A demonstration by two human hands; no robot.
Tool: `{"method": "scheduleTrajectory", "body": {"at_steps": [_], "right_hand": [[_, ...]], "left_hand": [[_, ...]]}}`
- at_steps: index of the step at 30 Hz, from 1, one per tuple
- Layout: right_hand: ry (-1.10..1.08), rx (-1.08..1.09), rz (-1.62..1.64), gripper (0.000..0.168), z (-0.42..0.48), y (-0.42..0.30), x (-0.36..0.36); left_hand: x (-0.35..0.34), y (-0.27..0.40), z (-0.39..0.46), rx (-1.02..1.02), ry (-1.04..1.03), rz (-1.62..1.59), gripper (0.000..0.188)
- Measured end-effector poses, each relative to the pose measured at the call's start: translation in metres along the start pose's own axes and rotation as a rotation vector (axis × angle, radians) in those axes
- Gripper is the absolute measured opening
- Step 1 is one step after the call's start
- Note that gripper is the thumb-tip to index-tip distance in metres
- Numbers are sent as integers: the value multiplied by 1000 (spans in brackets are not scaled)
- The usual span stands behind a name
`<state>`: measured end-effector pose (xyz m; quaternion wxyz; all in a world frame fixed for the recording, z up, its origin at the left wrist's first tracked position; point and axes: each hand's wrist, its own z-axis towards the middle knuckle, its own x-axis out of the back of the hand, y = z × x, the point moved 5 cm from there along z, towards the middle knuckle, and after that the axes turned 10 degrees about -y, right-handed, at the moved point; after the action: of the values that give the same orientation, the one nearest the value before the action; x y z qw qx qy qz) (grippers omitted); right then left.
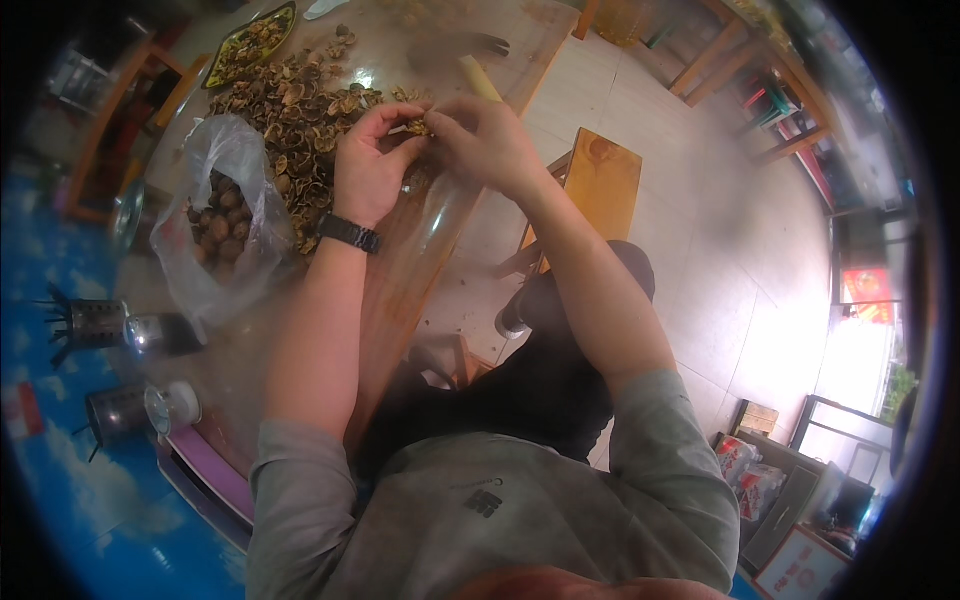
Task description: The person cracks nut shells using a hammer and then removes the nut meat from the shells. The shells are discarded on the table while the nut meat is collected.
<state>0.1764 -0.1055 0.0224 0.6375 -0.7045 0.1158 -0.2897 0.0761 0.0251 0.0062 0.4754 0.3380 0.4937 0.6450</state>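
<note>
A broken piece of walnut [418, 127] is pinched between the fingertips of my left hand [371, 166] and my right hand [486, 142], above the table's edge. Fingers partly cover it, so I cannot tell how much is shell or kernel. Beside my left hand spreads a heap of cracked walnut shells [300, 124]. A clear plastic bag [238, 142] with whole walnuts [225, 225] inside stands left of my left wrist. Just beyond my right hand lies a hammer with a dark head [442, 51] and a pale handle [480, 78].
A yellow-rimmed dish [217, 69] of walnut kernels stands at the table's far left. Metal utensil holders [96, 322] and a glass jar [171, 409] line the left side. A wooden bench [606, 191] stands on the tiled floor to the right.
</note>
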Motion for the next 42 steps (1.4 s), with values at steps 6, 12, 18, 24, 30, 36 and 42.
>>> {"method": "scheduleTrajectory", "body": {"at_steps": [6, 12, 18, 24, 30, 36, 42], "right_hand": [[167, 169, -166, 25, -5, -9, 0], [133, 258, -334, 23, -13, -21, -6], [122, 207, -440, 18, -7, -9, -3], [81, 30, -94, 27, -7, -9, -7], [108, 157, -181, 30, -5, -6, -7], [130, 228, -277, 27, -8, -9, -12], [107, 233, -359, 25, -9, -9, -16]], "left_hand": [[0, 2, -2, 56, 19, -114, 40], [6, -1, -2, 107, 21, -19, 30], [4, -2, -4, 143, -10, -30, 29], [6, 0, -1, 47, 20, 29, 29], [3, 7, -2, 81, -4, -67, 28], [6, -2, -2, 121, 32, -99, 28], [9, -7, -3, 136, 31, 50, 25]]}}
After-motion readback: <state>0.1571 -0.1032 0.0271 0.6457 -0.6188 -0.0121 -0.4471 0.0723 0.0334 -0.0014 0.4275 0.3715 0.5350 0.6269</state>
